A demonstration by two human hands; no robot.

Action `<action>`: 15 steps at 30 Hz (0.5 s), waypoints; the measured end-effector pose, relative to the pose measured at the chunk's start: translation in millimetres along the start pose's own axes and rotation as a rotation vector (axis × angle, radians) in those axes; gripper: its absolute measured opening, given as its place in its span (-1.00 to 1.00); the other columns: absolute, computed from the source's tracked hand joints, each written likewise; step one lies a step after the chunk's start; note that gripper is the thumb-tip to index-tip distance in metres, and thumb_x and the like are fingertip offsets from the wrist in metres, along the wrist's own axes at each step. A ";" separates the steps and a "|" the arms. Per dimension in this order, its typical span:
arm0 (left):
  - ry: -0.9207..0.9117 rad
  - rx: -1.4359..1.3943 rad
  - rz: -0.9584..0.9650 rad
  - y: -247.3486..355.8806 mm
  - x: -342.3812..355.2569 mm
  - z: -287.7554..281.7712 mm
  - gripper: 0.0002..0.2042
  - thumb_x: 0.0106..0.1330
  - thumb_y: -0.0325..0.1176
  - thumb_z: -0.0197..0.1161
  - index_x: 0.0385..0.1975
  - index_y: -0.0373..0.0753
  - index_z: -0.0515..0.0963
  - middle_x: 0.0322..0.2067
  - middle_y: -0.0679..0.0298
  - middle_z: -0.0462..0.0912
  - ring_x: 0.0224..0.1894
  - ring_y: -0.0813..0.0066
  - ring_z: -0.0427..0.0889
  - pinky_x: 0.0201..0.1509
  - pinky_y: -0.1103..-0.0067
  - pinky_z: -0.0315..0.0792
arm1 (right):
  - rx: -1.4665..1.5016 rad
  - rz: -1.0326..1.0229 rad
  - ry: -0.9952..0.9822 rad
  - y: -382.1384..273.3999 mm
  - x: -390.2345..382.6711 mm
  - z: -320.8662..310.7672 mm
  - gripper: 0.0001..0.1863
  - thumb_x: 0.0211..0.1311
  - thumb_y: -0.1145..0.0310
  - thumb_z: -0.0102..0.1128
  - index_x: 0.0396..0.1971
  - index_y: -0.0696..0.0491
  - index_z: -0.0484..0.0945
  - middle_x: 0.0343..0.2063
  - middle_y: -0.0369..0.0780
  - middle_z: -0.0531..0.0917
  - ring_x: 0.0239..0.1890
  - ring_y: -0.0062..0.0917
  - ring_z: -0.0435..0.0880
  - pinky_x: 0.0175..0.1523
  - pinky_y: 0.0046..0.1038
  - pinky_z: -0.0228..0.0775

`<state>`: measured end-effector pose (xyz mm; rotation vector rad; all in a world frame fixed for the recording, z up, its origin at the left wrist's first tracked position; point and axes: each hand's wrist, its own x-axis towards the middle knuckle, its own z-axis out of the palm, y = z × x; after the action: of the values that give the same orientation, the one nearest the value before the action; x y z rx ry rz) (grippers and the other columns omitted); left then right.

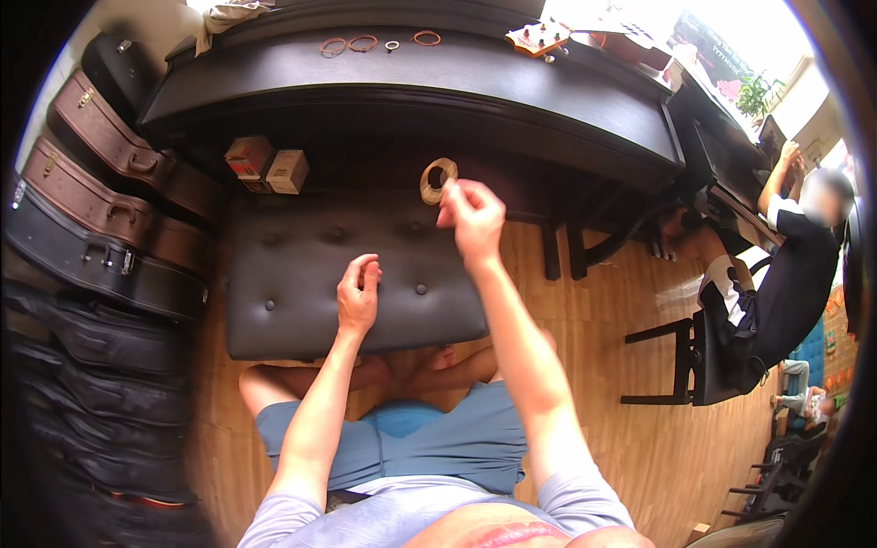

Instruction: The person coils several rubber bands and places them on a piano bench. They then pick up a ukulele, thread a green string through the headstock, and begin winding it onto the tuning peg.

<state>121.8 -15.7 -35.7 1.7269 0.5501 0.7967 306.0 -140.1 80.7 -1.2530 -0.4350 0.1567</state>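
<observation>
My right hand [475,219] is raised above the far right part of a black padded bench [274,310]. Its fingers pinch the edge of a pale yellowish ring-shaped roll [427,187] that looks like tape. Over the middle of the bench, my left hand [357,297] hovers with loosely bent fingers and nothing visible in it. Beyond both hands, on a long black piano-like top [247,78], lie thin copper-coloured coils [363,44] and a small whitish ring [392,45]. A wooden instrument headstock with tuning pegs [539,38] rests farther right.
Small boxes [289,172] stand behind the bench's far left corner. Brown and black instrument cases [82,196] line the left side. At right, another person [786,283] sits on a black chair [690,361], hands raised. My crossed legs are against the bench's near side.
</observation>
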 end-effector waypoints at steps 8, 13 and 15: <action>0.000 0.191 0.104 16.2 -2.7 4.2 -0.69 0.47 -0.12 0.37 0.02 -0.20 0.65 -0.32 0.30 0.70 -0.32 0.50 0.66 -0.22 0.55 0.53 | 0.188 0.182 0.195 -84.2 189.5 12.3 -0.78 0.51 0.46 0.18 -0.10 0.36 0.56 -0.25 -0.01 0.74 -0.29 -0.27 0.83 -0.17 -0.31 0.82; 0.006 0.224 0.136 13.2 -2.5 8.6 -0.70 0.43 -0.15 0.43 -0.01 -0.19 0.65 -0.36 0.34 0.67 -0.35 0.49 0.65 -0.25 0.54 0.52 | 0.348 0.276 0.078 -74.7 233.9 -0.2 -0.56 0.52 0.55 0.07 0.27 0.45 0.29 0.22 0.15 0.50 0.18 -0.07 0.66 0.16 -0.18 0.74; 0.010 0.244 0.140 14.0 -2.4 6.9 -0.70 0.41 -0.16 0.44 -0.02 -0.19 0.64 -0.38 0.34 0.66 -0.36 0.49 0.65 -0.25 0.53 0.51 | 0.306 0.227 0.029 -66.8 228.9 1.1 -0.46 0.53 0.56 0.05 0.38 0.46 0.19 0.34 0.17 0.39 0.33 -0.02 0.54 0.30 -0.10 0.64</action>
<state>125.0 -25.9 -24.0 2.0039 0.5551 0.8654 505.3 -80.4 197.0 -0.9984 -0.2315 0.3829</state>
